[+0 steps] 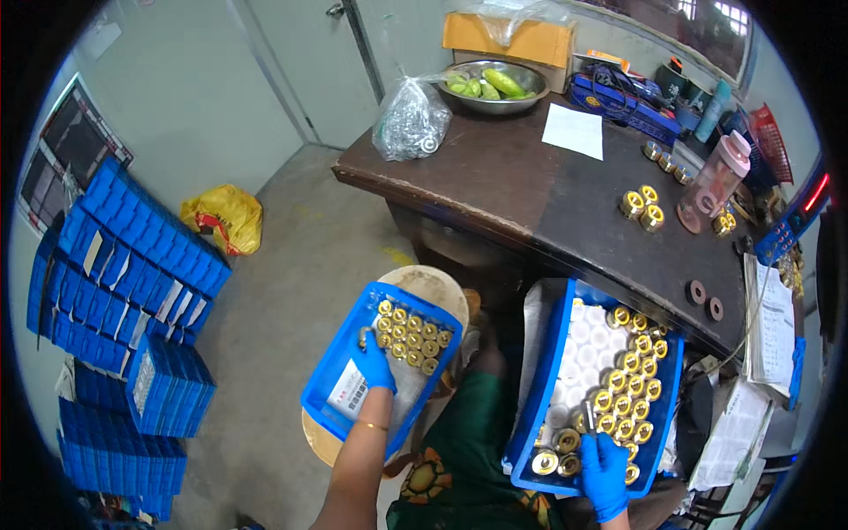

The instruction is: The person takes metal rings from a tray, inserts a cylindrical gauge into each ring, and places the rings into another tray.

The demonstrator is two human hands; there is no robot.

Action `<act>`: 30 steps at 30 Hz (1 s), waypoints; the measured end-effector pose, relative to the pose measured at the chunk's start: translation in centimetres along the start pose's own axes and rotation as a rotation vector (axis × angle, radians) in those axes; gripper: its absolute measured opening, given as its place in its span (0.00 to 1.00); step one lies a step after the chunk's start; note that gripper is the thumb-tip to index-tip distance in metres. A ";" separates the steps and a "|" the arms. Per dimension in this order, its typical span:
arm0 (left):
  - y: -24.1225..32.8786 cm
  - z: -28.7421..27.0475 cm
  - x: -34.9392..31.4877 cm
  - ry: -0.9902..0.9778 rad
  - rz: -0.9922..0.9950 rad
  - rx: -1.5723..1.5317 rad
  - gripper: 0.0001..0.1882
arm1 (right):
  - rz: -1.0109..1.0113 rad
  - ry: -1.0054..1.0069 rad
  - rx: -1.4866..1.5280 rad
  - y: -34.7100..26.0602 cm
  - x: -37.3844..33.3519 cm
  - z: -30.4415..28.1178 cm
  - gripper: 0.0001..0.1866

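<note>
My left hand (374, 367), in a blue glove, is closed on a small metal ring-shaped part (365, 335) at its fingertips. It is over a blue tray (315, 382) where several short brass cylinders (413, 339) stand in rows beside a printed white label (347, 389). My right hand (605, 477), gloved too, is closed around a slim metal rod-like tool (590, 415); its lower end is hidden by the fingers. That hand is at the near end of a larger blue bin (664, 424) with rows of brass rings (616, 380) and round white pieces (583, 353).
The left tray rests on a round stool (433, 281). A dark desk (495, 190) carries a metal bowl (495, 104) of green produce, brass rings (652, 217), and a pink bottle (717, 177). Stacked blue bins (132, 274) and a yellow bag (225, 219) stand at left.
</note>
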State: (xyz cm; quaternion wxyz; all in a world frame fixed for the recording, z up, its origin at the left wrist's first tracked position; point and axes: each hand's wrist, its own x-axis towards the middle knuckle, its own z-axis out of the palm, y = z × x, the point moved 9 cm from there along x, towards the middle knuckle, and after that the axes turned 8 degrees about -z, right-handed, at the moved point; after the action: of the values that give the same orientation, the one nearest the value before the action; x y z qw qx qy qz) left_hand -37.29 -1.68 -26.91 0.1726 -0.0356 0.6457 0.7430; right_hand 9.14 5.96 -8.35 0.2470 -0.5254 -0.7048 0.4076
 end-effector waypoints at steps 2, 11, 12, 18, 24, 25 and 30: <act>-2.8 -2.3 2.7 0.119 0.059 0.084 0.17 | -0.013 0.048 0.019 1.6 -0.4 -0.5 0.11; -6.4 -3.1 5.4 0.410 0.045 0.273 0.16 | 0.029 0.090 0.059 3.2 -1.4 -1.2 0.10; -6.3 -2.3 4.7 0.406 -0.018 0.303 0.16 | 0.036 0.110 0.066 3.7 -1.6 -1.4 0.10; -6.9 -5.1 8.4 0.119 -0.029 0.228 0.21 | 0.046 0.098 0.109 2.5 -1.9 -1.5 0.11; 5.5 12.0 -7.5 -0.399 0.465 0.357 0.25 | -0.051 0.128 0.031 1.1 -1.9 -3.3 0.11; 9.2 16.2 -13.7 -0.537 0.476 0.324 0.22 | -0.007 0.114 0.006 1.1 -2.0 -3.5 0.11; 8.3 29.1 -34.0 -1.179 1.188 0.738 0.19 | 0.011 0.105 0.084 1.7 -4.2 -3.8 0.12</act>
State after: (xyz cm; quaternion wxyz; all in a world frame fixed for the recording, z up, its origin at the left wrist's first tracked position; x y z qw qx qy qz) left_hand -2.98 18.54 -4.94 0.0641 0.7451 0.5615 0.3541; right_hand 14.36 3.39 -7.42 0.3033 -0.5392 -0.6703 0.4099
